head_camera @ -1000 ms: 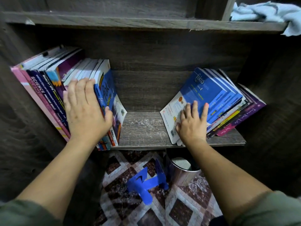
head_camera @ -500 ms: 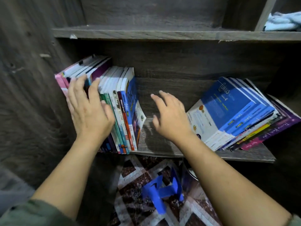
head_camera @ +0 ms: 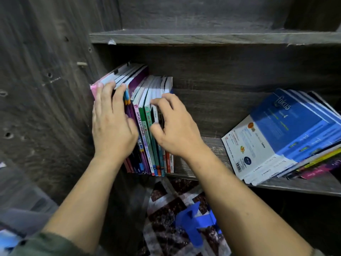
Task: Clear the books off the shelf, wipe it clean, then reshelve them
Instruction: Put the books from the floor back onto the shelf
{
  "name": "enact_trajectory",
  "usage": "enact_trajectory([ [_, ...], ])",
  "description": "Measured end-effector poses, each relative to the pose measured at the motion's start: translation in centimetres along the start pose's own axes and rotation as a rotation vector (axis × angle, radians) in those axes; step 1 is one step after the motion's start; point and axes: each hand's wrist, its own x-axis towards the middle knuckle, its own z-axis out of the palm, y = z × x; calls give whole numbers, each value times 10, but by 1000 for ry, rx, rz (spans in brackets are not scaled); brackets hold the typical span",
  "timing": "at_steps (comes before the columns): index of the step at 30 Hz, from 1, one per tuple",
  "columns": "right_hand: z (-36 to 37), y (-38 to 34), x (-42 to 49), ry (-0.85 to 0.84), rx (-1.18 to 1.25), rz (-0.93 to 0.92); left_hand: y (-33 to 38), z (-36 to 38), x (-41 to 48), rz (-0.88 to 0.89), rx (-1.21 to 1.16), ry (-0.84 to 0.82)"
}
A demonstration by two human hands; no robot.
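Observation:
A row of thin books [head_camera: 147, 126] stands nearly upright at the left end of the dark wooden shelf [head_camera: 208, 145]. My left hand [head_camera: 112, 126] lies flat against the spines on the left of the row, fingers straight. My right hand [head_camera: 175, 130] grips the right side of the same row, fingers curled over the top of the outer books and thumb on their spines. A second pile of blue books [head_camera: 287, 137] leans to the right at the shelf's right end, untouched.
The cabinet's side wall [head_camera: 46, 89] stands close on the left. An upper shelf board [head_camera: 212, 36] runs above the books. Below the shelf lies a patterned tiled floor [head_camera: 166, 218] with a blue plastic object [head_camera: 197, 224] on it.
My right hand left the blue pile on the right and crossed to the left row, where it now grips the outer books. The row stands more upright. The camera swung left.

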Motion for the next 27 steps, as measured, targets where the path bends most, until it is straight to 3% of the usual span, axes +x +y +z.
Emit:
enact_trajectory([
  [7,6,6,-2,66,35,166,2,-2,-1,-29,13,-39],
  [13,-6,15,-9,170,-105,363,10,4,-2,-61,101,-71],
  [18,-29,41,-20,383,-190,363,15,7,-1,-85,138,-57],
  [27,-97,99,-55,517,-359,360,18,3,0,-106,113,-66],
])
